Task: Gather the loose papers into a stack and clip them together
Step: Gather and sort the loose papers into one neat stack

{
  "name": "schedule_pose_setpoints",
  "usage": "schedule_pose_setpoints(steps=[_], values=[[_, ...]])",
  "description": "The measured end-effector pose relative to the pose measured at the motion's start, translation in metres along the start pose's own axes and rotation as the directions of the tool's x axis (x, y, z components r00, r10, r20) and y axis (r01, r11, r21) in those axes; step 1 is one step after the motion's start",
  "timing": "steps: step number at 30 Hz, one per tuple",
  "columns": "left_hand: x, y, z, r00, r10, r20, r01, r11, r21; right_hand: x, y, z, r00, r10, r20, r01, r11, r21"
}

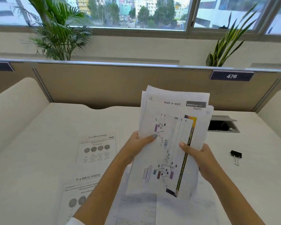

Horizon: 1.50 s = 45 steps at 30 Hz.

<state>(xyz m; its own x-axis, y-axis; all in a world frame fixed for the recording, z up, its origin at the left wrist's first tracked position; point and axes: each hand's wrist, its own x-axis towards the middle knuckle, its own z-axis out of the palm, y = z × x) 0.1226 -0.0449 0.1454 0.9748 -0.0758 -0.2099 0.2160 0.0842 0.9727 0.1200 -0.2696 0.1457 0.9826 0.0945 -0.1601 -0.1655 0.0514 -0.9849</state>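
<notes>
fingers point(152, 137) around papers point(172, 127) (apparently uneven)

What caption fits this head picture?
Both hands, left and right, hold papers above the desk; clip waits.

Readable text on papers and a desk tag

The held stack point(172, 127) shows "Build-a-word", a dark box reading "Worksheet" with a blurred number, and "(English)". Two sheets on the desk, one farther point(97, 148) and one nearer point(83, 189), are headed "JICE IAS ACADEMY". A partition tag point(231, 76) reads "476".
</notes>
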Motion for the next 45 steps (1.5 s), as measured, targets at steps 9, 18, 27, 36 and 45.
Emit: schedule_pose_setpoints(steps=[9,18,27,36,45], values=[[-0.028,-0.003,-0.01,0.94,0.33,-0.09,-0.325,0.943,0.069,-0.022,-0.004,0.032,0.968,-0.242,-0.066,0.243,0.97,0.01],[-0.03,-0.048,-0.026,0.979,0.15,-0.137,-0.141,0.987,0.072,-0.015,0.036,0.037,0.991,-0.116,-0.066,0.113,0.993,-0.046],[-0.011,-0.032,-0.022,0.963,0.199,-0.184,-0.204,0.979,-0.013,0.001,0.027,0.049,0.971,-0.216,-0.102,0.217,0.976,-0.004],[-0.01,-0.074,-0.029,0.973,0.138,-0.183,-0.111,0.982,0.152,0.006,0.082,0.041,0.992,-0.06,-0.108,0.043,0.987,-0.157],[-0.018,-0.065,-0.021,0.973,0.103,-0.206,-0.079,0.99,0.121,0.006,0.059,0.025,0.948,-0.241,-0.207,0.176,0.941,-0.288]])
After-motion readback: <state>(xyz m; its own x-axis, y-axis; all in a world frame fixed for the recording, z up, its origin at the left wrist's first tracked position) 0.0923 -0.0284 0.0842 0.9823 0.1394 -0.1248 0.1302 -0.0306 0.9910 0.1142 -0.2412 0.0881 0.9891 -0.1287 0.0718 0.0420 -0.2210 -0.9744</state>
